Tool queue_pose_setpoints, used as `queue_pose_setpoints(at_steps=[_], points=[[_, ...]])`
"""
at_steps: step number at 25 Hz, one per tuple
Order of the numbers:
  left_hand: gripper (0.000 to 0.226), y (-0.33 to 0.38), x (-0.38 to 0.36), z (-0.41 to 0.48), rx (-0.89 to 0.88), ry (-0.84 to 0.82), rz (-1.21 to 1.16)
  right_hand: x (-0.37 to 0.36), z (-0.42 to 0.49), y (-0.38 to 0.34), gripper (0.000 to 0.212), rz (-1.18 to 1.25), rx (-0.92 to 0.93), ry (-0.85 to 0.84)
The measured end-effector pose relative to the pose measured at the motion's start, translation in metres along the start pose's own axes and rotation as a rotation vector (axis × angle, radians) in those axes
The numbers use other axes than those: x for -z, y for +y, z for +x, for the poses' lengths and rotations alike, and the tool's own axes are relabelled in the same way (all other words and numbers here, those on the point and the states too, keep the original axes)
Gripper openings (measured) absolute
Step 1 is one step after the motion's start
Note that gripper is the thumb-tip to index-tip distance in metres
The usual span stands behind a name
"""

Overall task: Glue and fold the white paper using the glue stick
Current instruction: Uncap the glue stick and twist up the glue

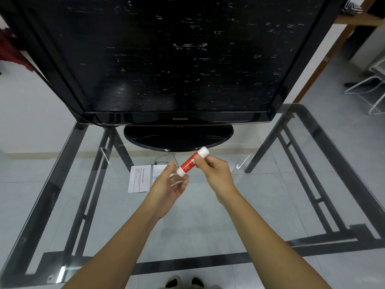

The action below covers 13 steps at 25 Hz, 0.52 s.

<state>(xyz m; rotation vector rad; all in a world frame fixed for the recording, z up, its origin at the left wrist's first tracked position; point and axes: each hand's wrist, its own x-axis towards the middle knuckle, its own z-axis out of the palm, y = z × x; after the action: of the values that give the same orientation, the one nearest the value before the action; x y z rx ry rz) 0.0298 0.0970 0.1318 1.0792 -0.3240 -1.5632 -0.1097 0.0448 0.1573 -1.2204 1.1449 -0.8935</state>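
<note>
While the right hand [216, 174] grips the red glue stick [192, 161], the left hand [168, 188] hangs loose below SAMSUNG lettering [180, 119].

One head-worn wide-angle view looks forward and down, close over a glass table [325, 163].

The left hand [166, 184] hides the white paper's [139, 178] right part; its print is too small to read; the television [166, 59] is cut off at the top edge

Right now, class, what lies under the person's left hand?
The white paper lies flat on the glass table, print showing. The left hand covers its right part, so that side is hidden.
</note>
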Motion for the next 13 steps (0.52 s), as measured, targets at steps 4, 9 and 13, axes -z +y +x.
queue_pose_setpoints(at_steps=[4, 9, 13], points=[[0.032, -0.0013, 0.0002, -0.0026, -0.026, -0.033, 0.015, -0.0012, 0.0002, -0.0009, 0.021, -0.013, 0.02, 0.005], [0.016, -0.0033, 0.0005, -0.0029, -0.195, -0.048, 0.019, 0.0007, -0.0005, -0.0025, 0.016, 0.005, 0.039, -0.017], [0.025, -0.0018, 0.0005, -0.0037, -0.084, -0.038, 0.016, 0.0008, -0.0012, -0.0015, 0.018, 0.001, 0.03, 0.0]])
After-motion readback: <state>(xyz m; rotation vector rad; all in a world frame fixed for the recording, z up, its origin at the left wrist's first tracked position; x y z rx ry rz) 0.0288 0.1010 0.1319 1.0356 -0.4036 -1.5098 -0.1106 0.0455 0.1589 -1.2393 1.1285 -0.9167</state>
